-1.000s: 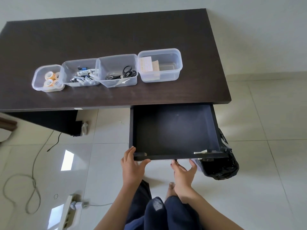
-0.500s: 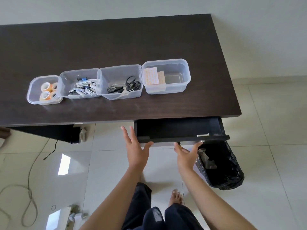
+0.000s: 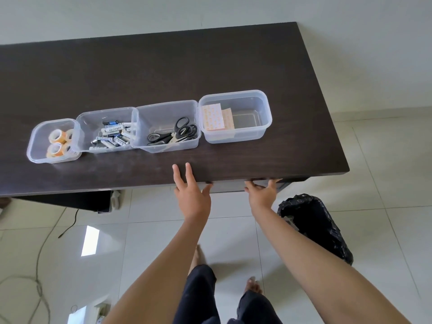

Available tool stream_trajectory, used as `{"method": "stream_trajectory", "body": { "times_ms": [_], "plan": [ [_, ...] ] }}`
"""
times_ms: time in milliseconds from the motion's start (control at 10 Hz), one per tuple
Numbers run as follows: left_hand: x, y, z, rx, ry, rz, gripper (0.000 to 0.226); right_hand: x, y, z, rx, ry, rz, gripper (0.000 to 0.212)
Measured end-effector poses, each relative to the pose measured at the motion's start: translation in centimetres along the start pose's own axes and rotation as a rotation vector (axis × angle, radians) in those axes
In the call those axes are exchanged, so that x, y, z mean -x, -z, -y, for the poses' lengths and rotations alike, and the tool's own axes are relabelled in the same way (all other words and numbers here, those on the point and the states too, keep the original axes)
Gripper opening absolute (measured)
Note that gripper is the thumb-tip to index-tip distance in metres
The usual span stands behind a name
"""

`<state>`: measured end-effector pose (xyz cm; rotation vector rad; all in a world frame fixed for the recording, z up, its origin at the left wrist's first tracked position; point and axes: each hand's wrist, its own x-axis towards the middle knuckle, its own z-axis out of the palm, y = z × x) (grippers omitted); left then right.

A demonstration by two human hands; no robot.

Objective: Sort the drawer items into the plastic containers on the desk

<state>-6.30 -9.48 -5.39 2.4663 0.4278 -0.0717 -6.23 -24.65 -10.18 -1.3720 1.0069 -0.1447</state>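
Four clear plastic containers stand in a row on the dark desk [image 3: 163,66]. The leftmost container [image 3: 37,146] holds tape rolls [image 3: 58,142]. Beside it, a second container [image 3: 81,122] holds batteries [image 3: 112,136]. The third container [image 3: 163,108] holds black scissors [image 3: 180,133], and the rightmost container [image 3: 261,108] has sticky notes [image 3: 216,119]. The drawer front [image 3: 231,185] is pushed in under the desk's front edge. My left hand [image 3: 190,195] is flat against the drawer front, fingers spread. My right hand [image 3: 261,191] presses its fingertips on the drawer front, holding nothing.
A bin lined with a black bag [image 3: 313,225] stands on the tiled floor right of my right arm. A cable [image 3: 39,265] and a power strip [image 3: 100,312] lie on the floor at lower left. My legs and bare feet are below.
The empty drawer went from wide open to closed under the desk, pushed in by both my hands. The view moved closer to the desk.
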Motion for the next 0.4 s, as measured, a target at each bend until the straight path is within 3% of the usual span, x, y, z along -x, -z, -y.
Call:
{"method": "stream_trajectory", "body": {
  "times_ms": [100,200,300,400],
  "plan": [
    [0.4,0.6,0.5,-0.019,-0.023,0.047,0.081,-0.4,0.1,-0.4,0.104,0.017,0.036,0.077],
    [1.3,1.3,1.0,-0.023,-0.074,0.103,0.078,-0.4,0.9,0.0,0.232,0.034,0.073,0.096],
    [2.8,2.3,0.7,0.016,-0.105,0.135,0.073,1.0,2.5,2.0,0.332,0.031,0.112,0.102],
    [5.4,2.4,1.1,0.007,-0.125,0.171,0.071,3.2,4.4,2.2,0.411,0.043,0.148,0.09]
  ]
}}
